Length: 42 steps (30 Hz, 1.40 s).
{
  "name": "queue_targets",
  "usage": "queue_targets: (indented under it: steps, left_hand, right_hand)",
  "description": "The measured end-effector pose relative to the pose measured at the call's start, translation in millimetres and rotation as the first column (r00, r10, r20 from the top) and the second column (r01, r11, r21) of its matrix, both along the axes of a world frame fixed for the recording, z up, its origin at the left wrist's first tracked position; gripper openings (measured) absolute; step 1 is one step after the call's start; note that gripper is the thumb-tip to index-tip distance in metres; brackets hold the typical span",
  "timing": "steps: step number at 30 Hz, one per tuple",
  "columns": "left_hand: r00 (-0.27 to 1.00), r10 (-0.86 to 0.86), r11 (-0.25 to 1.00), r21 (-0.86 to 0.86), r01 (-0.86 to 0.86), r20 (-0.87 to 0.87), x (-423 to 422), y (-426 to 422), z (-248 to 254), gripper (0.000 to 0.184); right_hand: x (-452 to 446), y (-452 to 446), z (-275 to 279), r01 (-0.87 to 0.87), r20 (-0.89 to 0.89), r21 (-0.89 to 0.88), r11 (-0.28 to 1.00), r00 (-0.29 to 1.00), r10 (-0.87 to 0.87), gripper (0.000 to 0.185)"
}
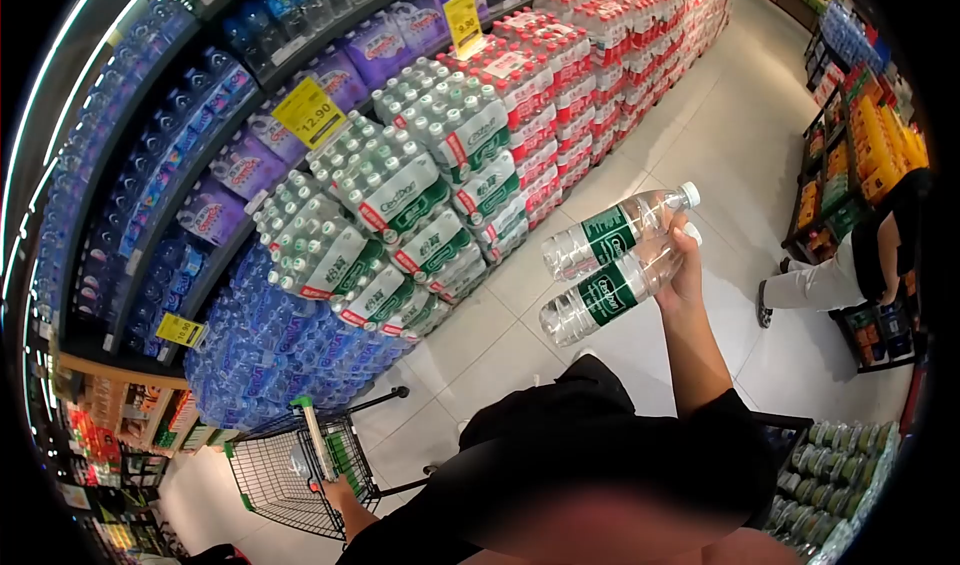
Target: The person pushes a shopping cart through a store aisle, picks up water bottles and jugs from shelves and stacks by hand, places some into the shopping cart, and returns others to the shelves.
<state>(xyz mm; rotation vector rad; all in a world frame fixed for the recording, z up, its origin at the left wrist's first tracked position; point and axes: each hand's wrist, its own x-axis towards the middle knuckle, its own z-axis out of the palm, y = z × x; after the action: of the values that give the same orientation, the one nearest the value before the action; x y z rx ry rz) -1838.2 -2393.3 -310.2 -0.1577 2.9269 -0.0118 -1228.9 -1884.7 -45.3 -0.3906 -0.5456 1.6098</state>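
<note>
My right hand (pixel 685 273) is raised out to the right, fingers closed around the necks of two clear water bottles. The upper bottle (pixel 612 233) and the lower bottle (pixel 606 295) lie side by side, tilted, with white caps and green labels. Down at the left, my left hand (pixel 340 489) is closed at the near end of the handle (pixel 318 445) of a wire shopping cart (pixel 275 475). Some of its fingers are hidden. A small clear item, too small to name, shows in the cart near the handle.
Stacked packs of green-labelled bottles (pixel 400 195), red-capped bottles (pixel 560 85) and blue bottles (pixel 280 335) line the shelf side. Yellow price tags (pixel 310 112) hang there. A person in light trousers (pixel 820 275) stands at right by a display rack. More bottles (pixel 835 475) stand at lower right.
</note>
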Motion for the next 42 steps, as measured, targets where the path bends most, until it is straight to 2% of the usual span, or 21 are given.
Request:
queue_targets:
  steps: [2, 5, 7, 9, 11, 12, 13, 14, 15, 19, 22, 24, 29, 34, 36, 37, 38, 39, 40, 41, 42]
  left_hand:
    - [1.0, -0.023, 1.0, 0.016, 0.023, -0.011, 72, 34, 33, 0.067]
    - [0.963, -0.25, 0.968, 0.003, 0.251, 0.104, 114, 60, 29, 0.048]
    - [0.931, -0.163, 0.983, 0.135, 0.125, 0.326, 143, 91, 23, 0.047]
    - [0.921, -0.342, 0.934, 0.172, 0.313, 0.184, 164, 114, -23, 0.051]
    - [0.939, -0.22, 0.851, 0.522, 0.052, 0.264, 227, 189, 8, 0.058]
    - [0.956, -0.264, 0.926, 0.312, 0.213, 0.131, 279, 245, 54, 0.058]
    - [0.833, -0.531, 0.841, 0.025, 0.541, -0.154, 253, 204, -42, 0.056]
    - [0.911, -0.112, 0.962, -0.186, 0.2, 0.398, 248, 248, -36, 0.054]
    - [0.867, -0.104, 0.963, -0.17, 0.211, 0.487, 260, 272, -44, 0.054]
    - [0.812, -0.284, 0.959, 0.147, 0.243, 0.51, 333, 381, -72, 0.055]
    - [0.804, -0.32, 0.928, 0.338, 0.158, 0.502, 378, 465, -76, 0.055]
    - [0.811, -0.315, 0.898, 0.432, 0.086, 0.493, 407, 519, -75, 0.055]
    - [0.833, -0.245, 0.86, 0.508, -0.05, 0.496, 489, 612, -44, 0.056]
    - [0.866, -0.087, 0.889, 0.43, -0.156, 0.493, 589, 670, -12, 0.057]
    - [0.922, -0.034, 0.972, 0.228, -0.059, 0.385, 625, 710, 11, 0.057]
    - [0.947, -0.01, 0.999, -0.043, 0.025, 0.321, 640, 783, 69, 0.05]
    - [0.968, -0.248, 0.969, 0.001, 0.248, -0.042, 657, 801, 62, 0.043]
    - [0.951, -0.26, 0.965, -0.036, 0.258, -0.167, 659, 863, 94, 0.034]
    - [0.805, -0.281, 0.838, 0.275, 0.472, -0.523, 649, 939, 122, 0.032]
    - [0.796, -0.295, 0.724, 0.42, 0.547, -0.528, 638, 1030, 164, 0.04]
    - [0.71, -0.364, 0.507, 0.512, 0.694, -0.602, 625, 1127, 209, 0.054]
  right_hand:
    - [46, 35, -13, -0.033, 0.007, 0.018, 0.999, 0.999, 0.033, 0.019]
    - [86, 78, 3, -0.025, 0.031, -0.004, 1.0, 0.999, 0.025, 0.021]
    - [104, 110, 11, -0.024, 0.04, -0.009, 1.0, 0.999, 0.024, 0.022]
    - [114, 148, 17, -0.081, 0.035, 0.017, 0.997, 0.996, 0.08, 0.021]
    - [130, 183, 17, -0.1, 0.037, 0.017, 0.995, 0.994, 0.099, 0.021]
    - [134, 204, 13, -0.089, 0.021, 0.008, 0.996, 0.996, 0.089, 0.02]
    - [136, 226, 6, -0.082, 0.007, -0.004, 0.997, 0.997, 0.082, 0.019]
    - [139, 248, -1, -0.063, 0.009, 0.024, 0.998, 0.998, 0.062, 0.019]
    - [141, 272, -5, -0.055, 0.016, 0.06, 0.997, 0.998, 0.054, 0.018]
    - [130, 376, 7, -0.104, 0.038, 0.078, 0.992, 0.994, 0.101, 0.018]
    - [129, 474, -9, -0.268, 0.081, 0.073, 0.961, 0.962, 0.262, 0.019]
    - [112, 529, 13, -0.277, 0.116, 0.192, 0.942, 0.959, 0.258, 0.02]
    - [119, 662, 15, -0.455, 0.249, 0.142, 0.879, 0.876, 0.413, 0.024]
    - [126, 789, 11, -0.58, 0.286, 0.14, 0.803, 0.8, 0.528, 0.022]
    - [132, 840, 13, -0.628, 0.298, 0.141, 0.765, 0.764, 0.572, 0.023]
    - [137, 865, 14, -0.662, 0.304, 0.122, 0.739, 0.734, 0.607, 0.023]
    - [139, 892, 16, -0.696, 0.311, 0.113, 0.709, 0.703, 0.64, 0.023]
    - [139, 920, 19, -0.724, 0.316, 0.109, 0.681, 0.675, 0.667, 0.023]
    - [137, 944, 21, -0.717, 0.368, 0.145, 0.682, 0.679, 0.635, 0.021]
    - [142, 973, 26, -0.772, 0.431, 0.143, 0.619, 0.611, 0.663, 0.02]
    - [145, 1001, 31, -0.814, 0.472, 0.152, 0.561, 0.558, 0.683, 0.019]
